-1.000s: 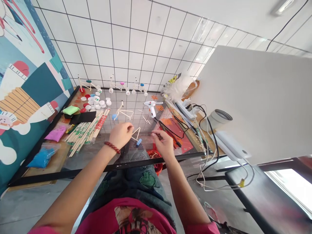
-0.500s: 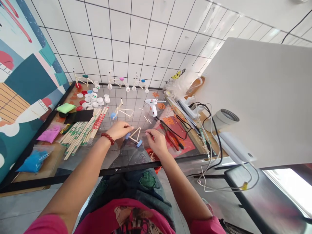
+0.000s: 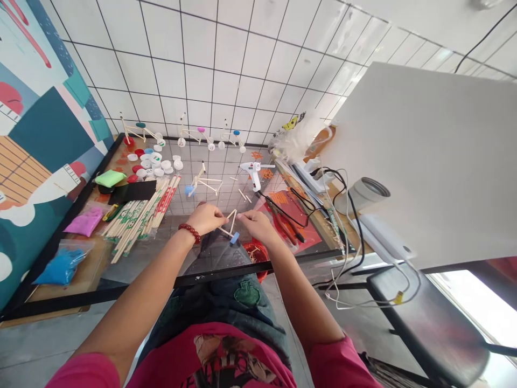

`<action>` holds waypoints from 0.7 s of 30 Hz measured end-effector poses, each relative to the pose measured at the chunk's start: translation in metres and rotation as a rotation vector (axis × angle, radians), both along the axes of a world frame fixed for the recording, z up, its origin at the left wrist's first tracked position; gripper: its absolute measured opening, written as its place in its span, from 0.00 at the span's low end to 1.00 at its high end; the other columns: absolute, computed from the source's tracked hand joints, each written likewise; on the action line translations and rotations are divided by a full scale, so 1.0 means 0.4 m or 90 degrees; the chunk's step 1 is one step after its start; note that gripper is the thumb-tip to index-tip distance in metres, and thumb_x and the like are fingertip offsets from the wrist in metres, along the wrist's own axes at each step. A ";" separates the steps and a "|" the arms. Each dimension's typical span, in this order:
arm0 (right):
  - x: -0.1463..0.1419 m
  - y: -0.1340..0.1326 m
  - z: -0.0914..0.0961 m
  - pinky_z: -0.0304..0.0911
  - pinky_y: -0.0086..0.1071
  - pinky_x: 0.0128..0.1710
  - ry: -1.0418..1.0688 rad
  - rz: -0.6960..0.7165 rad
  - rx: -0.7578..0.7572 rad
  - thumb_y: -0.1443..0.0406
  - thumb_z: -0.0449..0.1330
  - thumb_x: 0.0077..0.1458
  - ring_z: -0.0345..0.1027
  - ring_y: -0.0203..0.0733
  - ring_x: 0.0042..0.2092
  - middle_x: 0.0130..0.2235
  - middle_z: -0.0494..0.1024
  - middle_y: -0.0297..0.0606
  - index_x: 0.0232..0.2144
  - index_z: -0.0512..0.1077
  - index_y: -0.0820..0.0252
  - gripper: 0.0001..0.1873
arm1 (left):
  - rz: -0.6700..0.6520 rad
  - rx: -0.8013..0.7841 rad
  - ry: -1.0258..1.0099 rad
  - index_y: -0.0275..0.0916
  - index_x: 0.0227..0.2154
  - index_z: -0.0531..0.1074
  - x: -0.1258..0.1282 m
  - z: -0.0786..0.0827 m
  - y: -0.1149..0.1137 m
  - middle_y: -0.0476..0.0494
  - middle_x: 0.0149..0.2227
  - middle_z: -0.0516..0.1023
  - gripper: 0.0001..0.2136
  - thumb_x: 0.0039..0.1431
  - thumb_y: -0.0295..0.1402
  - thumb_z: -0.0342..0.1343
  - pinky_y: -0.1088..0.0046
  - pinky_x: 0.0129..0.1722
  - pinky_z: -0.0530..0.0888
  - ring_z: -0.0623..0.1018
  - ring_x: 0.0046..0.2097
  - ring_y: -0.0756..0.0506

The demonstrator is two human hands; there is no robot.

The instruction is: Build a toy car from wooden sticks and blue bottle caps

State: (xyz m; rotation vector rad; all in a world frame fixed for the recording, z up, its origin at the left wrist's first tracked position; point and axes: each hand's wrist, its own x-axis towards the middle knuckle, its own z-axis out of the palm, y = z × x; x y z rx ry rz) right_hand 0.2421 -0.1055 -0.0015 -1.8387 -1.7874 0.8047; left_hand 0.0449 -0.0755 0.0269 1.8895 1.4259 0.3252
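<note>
Wooden sticks formed the small stick frame (image 3: 233, 223), which stood tilted near the front edge of the table (image 3: 226, 274), between the two hands. I took this frame as the centre of a clock, with twelve toward the tiled wall. Its blue block (image 3: 235, 237) was at five o'clock, on the end of a stick.

The left hand (image 3: 207, 217), between nine and ten, had its thumb and fingers brought together at the frame's side; whether they truly pinched the stick, I cannot tell. The right hand (image 3: 255, 223), at three, had its fingertips close to the upper corner, and its grip was also too small to judge.

To do this steadying well, in my judgement, one hand had to support the sticks close to a joint while the other corrected the angle only lightly, because such thin pieces could twist apart. Resting the wrists would have helped against trembling. The larger stick model (image 3: 201, 180) at eleven was a useful reference for angles. The glue gun (image 3: 253, 175) lay at one o'clock, so it was wise that the right fingers avoided its nozzle and did not pull its cord (image 3: 283, 207).
</note>
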 end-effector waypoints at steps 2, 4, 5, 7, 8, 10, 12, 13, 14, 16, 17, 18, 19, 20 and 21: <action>-0.005 0.002 0.003 0.60 0.30 0.37 0.055 0.007 -0.003 0.54 0.59 0.60 0.73 0.41 0.35 0.25 0.78 0.32 0.25 0.80 0.57 0.19 | 0.005 -0.001 -0.042 0.40 0.15 0.72 -0.001 -0.008 -0.002 0.48 0.18 0.71 0.14 0.50 0.42 0.60 0.71 0.28 0.61 0.70 0.27 0.47; -0.011 0.000 0.004 0.59 0.29 0.33 0.159 0.004 0.018 0.51 0.61 0.56 0.69 0.39 0.31 0.23 0.76 0.31 0.24 0.79 0.58 0.19 | 0.026 -0.006 -0.096 0.41 0.15 0.73 0.002 -0.013 -0.008 0.49 0.19 0.72 0.13 0.49 0.41 0.60 0.72 0.28 0.62 0.71 0.26 0.47; -0.015 -0.002 0.005 0.58 0.29 0.31 0.225 -0.001 0.031 0.50 0.62 0.54 0.67 0.38 0.30 0.23 0.75 0.30 0.24 0.79 0.58 0.19 | 0.040 -0.017 -0.127 0.41 0.16 0.73 0.005 -0.014 -0.011 0.49 0.19 0.73 0.12 0.48 0.41 0.61 0.72 0.28 0.63 0.71 0.26 0.48; -0.022 -0.006 0.009 0.57 0.29 0.29 0.351 -0.021 0.048 0.48 0.64 0.49 0.63 0.36 0.27 0.23 0.74 0.30 0.25 0.79 0.58 0.20 | 0.070 -0.052 -0.195 0.40 0.18 0.75 0.010 -0.013 -0.017 0.49 0.19 0.74 0.10 0.48 0.40 0.62 0.73 0.27 0.64 0.71 0.25 0.48; -0.025 -0.008 0.012 0.56 0.29 0.29 0.400 -0.032 0.049 0.47 0.65 0.47 0.62 0.35 0.27 0.23 0.73 0.30 0.25 0.79 0.59 0.20 | 0.080 -0.073 -0.229 0.40 0.19 0.75 0.013 -0.011 -0.020 0.49 0.19 0.74 0.10 0.48 0.40 0.62 0.74 0.26 0.64 0.71 0.24 0.49; -0.029 -0.012 0.022 0.56 0.29 0.29 0.457 -0.053 0.049 0.47 0.68 0.44 0.61 0.35 0.26 0.23 0.73 0.31 0.25 0.79 0.59 0.21 | 0.095 -0.103 -0.292 0.39 0.20 0.76 0.018 -0.009 -0.023 0.49 0.20 0.74 0.10 0.47 0.40 0.63 0.75 0.25 0.64 0.71 0.23 0.50; -0.031 -0.015 0.033 0.58 0.30 0.30 0.478 -0.063 0.053 0.46 0.69 0.42 0.62 0.35 0.27 0.23 0.74 0.32 0.24 0.78 0.59 0.21 | 0.102 -0.108 -0.337 0.39 0.21 0.76 0.020 -0.008 -0.023 0.49 0.20 0.75 0.10 0.46 0.40 0.65 0.75 0.26 0.65 0.71 0.24 0.50; -0.031 -0.016 0.039 0.59 0.30 0.30 0.483 -0.064 0.055 0.46 0.70 0.42 0.63 0.36 0.27 0.23 0.74 0.32 0.23 0.78 0.58 0.22 | 0.101 -0.103 -0.353 0.38 0.21 0.76 0.021 -0.009 -0.023 0.48 0.21 0.76 0.11 0.45 0.41 0.65 0.74 0.27 0.66 0.71 0.25 0.50; -0.031 -0.016 0.044 0.60 0.31 0.31 0.485 -0.063 0.057 0.45 0.71 0.41 0.63 0.36 0.28 0.23 0.74 0.32 0.23 0.77 0.58 0.22 | 0.099 -0.093 -0.365 0.38 0.21 0.76 0.021 -0.009 -0.022 0.48 0.22 0.76 0.11 0.45 0.41 0.65 0.74 0.28 0.67 0.72 0.26 0.50; -0.029 -0.017 0.050 0.59 0.31 0.31 0.485 -0.062 0.060 0.45 0.71 0.41 0.63 0.36 0.28 0.23 0.74 0.31 0.22 0.77 0.58 0.22 | 0.091 -0.078 -0.382 0.38 0.21 0.76 0.022 -0.011 -0.021 0.48 0.23 0.76 0.11 0.45 0.41 0.65 0.74 0.29 0.67 0.72 0.27 0.50; -0.028 -0.017 0.051 0.59 0.30 0.31 0.485 -0.062 0.061 0.45 0.71 0.41 0.62 0.35 0.28 0.23 0.73 0.31 0.22 0.77 0.58 0.22 | 0.088 -0.076 -0.387 0.38 0.21 0.76 0.023 -0.012 -0.021 0.48 0.23 0.76 0.11 0.45 0.41 0.65 0.74 0.30 0.67 0.72 0.27 0.50; -0.027 -0.018 0.052 0.58 0.30 0.31 0.485 -0.062 0.061 0.46 0.71 0.41 0.62 0.35 0.28 0.23 0.73 0.31 0.22 0.77 0.58 0.22 | 0.087 -0.080 -0.389 0.37 0.21 0.76 0.024 -0.012 -0.022 0.48 0.23 0.76 0.11 0.45 0.41 0.65 0.74 0.29 0.66 0.71 0.27 0.50; -0.025 -0.018 0.051 0.57 0.30 0.30 0.487 -0.062 0.059 0.46 0.71 0.41 0.61 0.34 0.27 0.23 0.72 0.30 0.22 0.77 0.58 0.22 | 0.088 -0.087 -0.388 0.37 0.22 0.76 0.025 -0.012 -0.022 0.48 0.23 0.76 0.11 0.45 0.41 0.65 0.74 0.29 0.66 0.71 0.26 0.50; -0.024 -0.019 0.051 0.57 0.29 0.30 0.489 -0.064 0.056 0.46 0.71 0.41 0.61 0.34 0.27 0.23 0.72 0.30 0.23 0.77 0.58 0.21 | 0.091 -0.097 -0.385 0.37 0.22 0.76 0.026 -0.012 -0.022 0.49 0.22 0.75 0.11 0.45 0.41 0.65 0.74 0.28 0.65 0.70 0.26 0.51; -0.024 -0.021 0.050 0.57 0.29 0.30 0.493 -0.067 0.052 0.46 0.71 0.41 0.61 0.33 0.27 0.23 0.72 0.30 0.23 0.77 0.58 0.22 | 0.095 -0.107 -0.381 0.37 0.22 0.75 0.026 -0.011 -0.023 0.49 0.22 0.75 0.11 0.45 0.41 0.64 0.74 0.28 0.65 0.70 0.25 0.51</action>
